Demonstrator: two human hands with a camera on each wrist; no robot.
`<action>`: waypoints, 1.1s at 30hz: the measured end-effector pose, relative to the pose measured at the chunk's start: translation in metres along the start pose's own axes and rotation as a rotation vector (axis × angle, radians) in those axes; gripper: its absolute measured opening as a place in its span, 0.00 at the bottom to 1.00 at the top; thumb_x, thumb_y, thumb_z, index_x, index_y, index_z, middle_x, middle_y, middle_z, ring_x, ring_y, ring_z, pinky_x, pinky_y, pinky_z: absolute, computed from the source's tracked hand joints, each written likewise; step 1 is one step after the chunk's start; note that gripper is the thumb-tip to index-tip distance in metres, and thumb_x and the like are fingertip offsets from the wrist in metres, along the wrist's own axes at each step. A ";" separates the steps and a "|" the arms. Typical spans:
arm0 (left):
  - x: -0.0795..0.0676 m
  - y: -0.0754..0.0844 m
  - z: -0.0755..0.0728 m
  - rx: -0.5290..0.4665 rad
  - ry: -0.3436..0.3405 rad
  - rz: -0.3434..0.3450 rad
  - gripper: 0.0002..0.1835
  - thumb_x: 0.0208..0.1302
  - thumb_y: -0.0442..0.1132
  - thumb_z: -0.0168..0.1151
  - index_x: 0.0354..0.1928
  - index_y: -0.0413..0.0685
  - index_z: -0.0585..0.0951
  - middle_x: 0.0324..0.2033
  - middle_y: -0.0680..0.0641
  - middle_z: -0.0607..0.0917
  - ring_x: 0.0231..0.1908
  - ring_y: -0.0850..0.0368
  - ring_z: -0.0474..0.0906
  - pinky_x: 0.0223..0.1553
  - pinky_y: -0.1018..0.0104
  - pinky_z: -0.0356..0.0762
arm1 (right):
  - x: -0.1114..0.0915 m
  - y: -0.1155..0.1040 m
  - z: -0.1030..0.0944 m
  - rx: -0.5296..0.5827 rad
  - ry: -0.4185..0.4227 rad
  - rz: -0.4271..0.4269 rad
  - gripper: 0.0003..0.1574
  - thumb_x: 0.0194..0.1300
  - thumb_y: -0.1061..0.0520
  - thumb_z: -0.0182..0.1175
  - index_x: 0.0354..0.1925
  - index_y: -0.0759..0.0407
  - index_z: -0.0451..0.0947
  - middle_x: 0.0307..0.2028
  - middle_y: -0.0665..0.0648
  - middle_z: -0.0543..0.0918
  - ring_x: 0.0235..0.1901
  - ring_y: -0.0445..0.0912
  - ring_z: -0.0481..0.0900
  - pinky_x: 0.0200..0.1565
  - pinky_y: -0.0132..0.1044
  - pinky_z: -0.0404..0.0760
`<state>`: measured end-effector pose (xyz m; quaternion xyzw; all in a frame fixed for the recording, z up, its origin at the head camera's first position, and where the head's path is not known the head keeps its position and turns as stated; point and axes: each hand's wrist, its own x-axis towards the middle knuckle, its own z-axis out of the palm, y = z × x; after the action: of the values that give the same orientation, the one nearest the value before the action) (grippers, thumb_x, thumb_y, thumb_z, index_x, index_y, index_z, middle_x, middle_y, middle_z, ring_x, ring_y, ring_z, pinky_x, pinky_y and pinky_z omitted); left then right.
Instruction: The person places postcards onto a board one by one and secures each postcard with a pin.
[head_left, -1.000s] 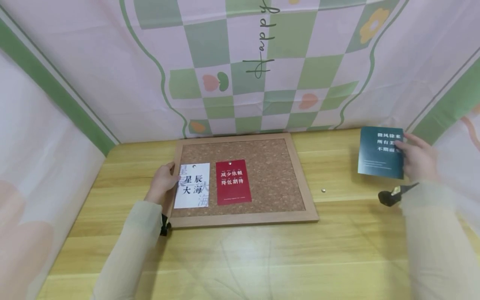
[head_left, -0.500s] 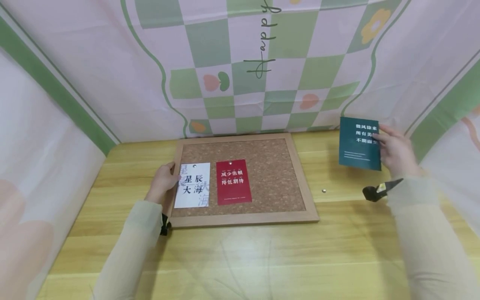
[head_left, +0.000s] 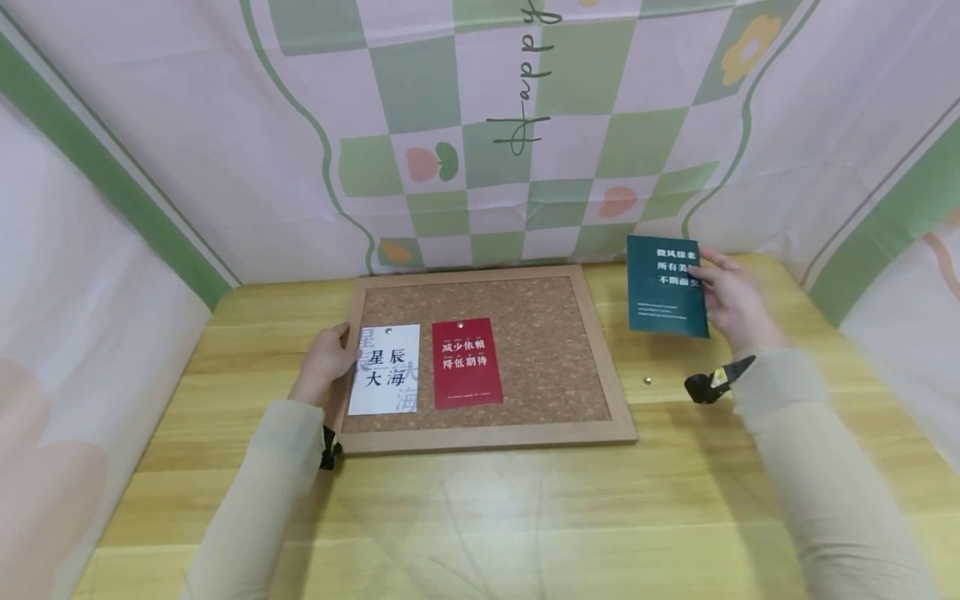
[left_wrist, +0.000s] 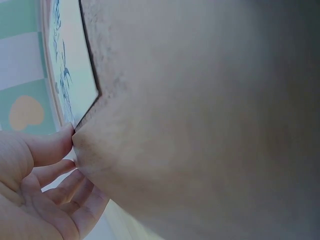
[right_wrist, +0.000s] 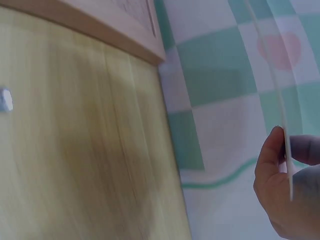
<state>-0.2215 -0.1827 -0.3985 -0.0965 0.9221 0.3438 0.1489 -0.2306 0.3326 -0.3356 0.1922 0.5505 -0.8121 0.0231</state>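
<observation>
A wood-framed cork board (head_left: 551,358) lies on the table. My left hand (head_left: 324,367) holds its left edge; the left wrist view shows the thumb (left_wrist: 52,146) on the frame and the other fingers at its side. Pinned to the board are a white card (head_left: 385,392) and a red card (head_left: 467,383), each with a pushpin near its top. My right hand (head_left: 735,302) pinches a dark green card (head_left: 660,292) with white print by its right edge, above the table right of the board. Seen edge-on in the right wrist view, the green card (right_wrist: 280,95) sits between thumb and fingers.
A small silver pushpin (head_left: 647,381) lies on the wooden table (head_left: 480,517), just right of the board. Behind the table hangs a green-and-white checkered cloth (head_left: 495,154), with more cloth (head_left: 82,275) on both sides.
My right hand has carried the green card leftward, closer to the board's right edge. The left hand and the board have stayed where they were.
</observation>
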 end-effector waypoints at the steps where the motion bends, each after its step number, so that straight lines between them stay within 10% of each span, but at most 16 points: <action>1: 0.000 0.000 0.000 0.002 0.002 0.000 0.33 0.72 0.35 0.47 0.73 0.36 0.49 0.72 0.33 0.54 0.72 0.35 0.52 0.71 0.45 0.56 | 0.000 0.003 0.004 -0.011 0.003 -0.005 0.48 0.65 0.67 0.56 0.75 0.48 0.46 0.28 0.43 0.81 0.30 0.33 0.80 0.34 0.22 0.81; 9: 0.000 0.000 0.000 0.004 -0.001 -0.001 0.33 0.72 0.35 0.48 0.73 0.36 0.49 0.72 0.32 0.54 0.71 0.35 0.52 0.71 0.45 0.56 | -0.002 0.023 0.032 -0.112 -0.031 -0.022 0.43 0.67 0.67 0.52 0.75 0.53 0.48 0.40 0.44 0.71 0.34 0.31 0.75 0.36 0.19 0.78; 33: -0.003 0.000 -0.001 -0.029 -0.013 0.016 0.33 0.72 0.33 0.46 0.73 0.35 0.47 0.72 0.32 0.54 0.72 0.35 0.52 0.71 0.46 0.56 | -0.009 0.074 0.078 -0.474 -0.162 -0.035 0.38 0.67 0.66 0.53 0.72 0.66 0.51 0.27 0.37 0.80 0.27 0.29 0.80 0.31 0.19 0.79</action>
<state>-0.2194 -0.1831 -0.3965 -0.0889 0.9168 0.3590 0.1506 -0.2265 0.2315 -0.3731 0.1059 0.7253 -0.6732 0.0974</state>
